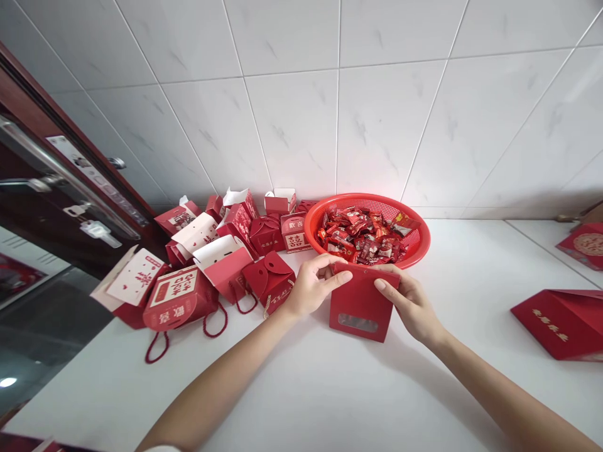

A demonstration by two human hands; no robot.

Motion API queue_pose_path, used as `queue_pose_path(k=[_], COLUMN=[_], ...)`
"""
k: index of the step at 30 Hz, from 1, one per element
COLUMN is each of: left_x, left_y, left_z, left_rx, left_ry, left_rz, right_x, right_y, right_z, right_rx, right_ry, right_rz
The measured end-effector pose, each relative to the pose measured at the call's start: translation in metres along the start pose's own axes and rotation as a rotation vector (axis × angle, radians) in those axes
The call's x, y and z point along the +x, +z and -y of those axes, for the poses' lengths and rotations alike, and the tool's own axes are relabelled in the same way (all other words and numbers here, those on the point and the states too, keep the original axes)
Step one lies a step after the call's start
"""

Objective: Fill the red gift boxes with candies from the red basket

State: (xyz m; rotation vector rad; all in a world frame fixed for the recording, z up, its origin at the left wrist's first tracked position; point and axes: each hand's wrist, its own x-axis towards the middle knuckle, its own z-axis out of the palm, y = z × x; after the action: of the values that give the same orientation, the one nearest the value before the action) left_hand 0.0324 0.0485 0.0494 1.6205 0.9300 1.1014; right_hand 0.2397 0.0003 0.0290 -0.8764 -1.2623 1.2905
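Observation:
A red gift box [360, 301] with a small clear window near its base stands upright on the white table. My left hand [316, 285] grips its upper left edge, thumb on the near face and fingers behind. At the upper right edge, my right hand [414, 304] holds the same box in a like way. Just behind it sits a red plastic basket [421, 242] heaped with wrapped candies [365, 235]. The box's far side and its inside are hidden from me.
Several red and white gift boxes [226, 260], some with rope handles, crowd the left back of the table [292, 395]. Another red box [558, 323] lies at the right. A tiled wall [292, 132] closes the back; a dark door [61, 188] with keys stands left.

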Motion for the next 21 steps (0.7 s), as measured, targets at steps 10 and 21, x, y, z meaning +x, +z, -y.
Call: queue_pose_path(k=[10,21], left_x=[-0.002,-0.008], left_y=[-0.002,0.008], left_z=[0.001,0.008], left_rx=[0.000,-0.037], left_ry=[0.026,0.072], left_rz=[0.055,0.071], right_x=[-0.001,-0.009], right_y=[-0.001,0.015], right_z=[0.000,-0.003], right_rx=[0.015,-0.078], right_ry=[-0.007,-0.069], right_rz=[-0.001,-0.275])
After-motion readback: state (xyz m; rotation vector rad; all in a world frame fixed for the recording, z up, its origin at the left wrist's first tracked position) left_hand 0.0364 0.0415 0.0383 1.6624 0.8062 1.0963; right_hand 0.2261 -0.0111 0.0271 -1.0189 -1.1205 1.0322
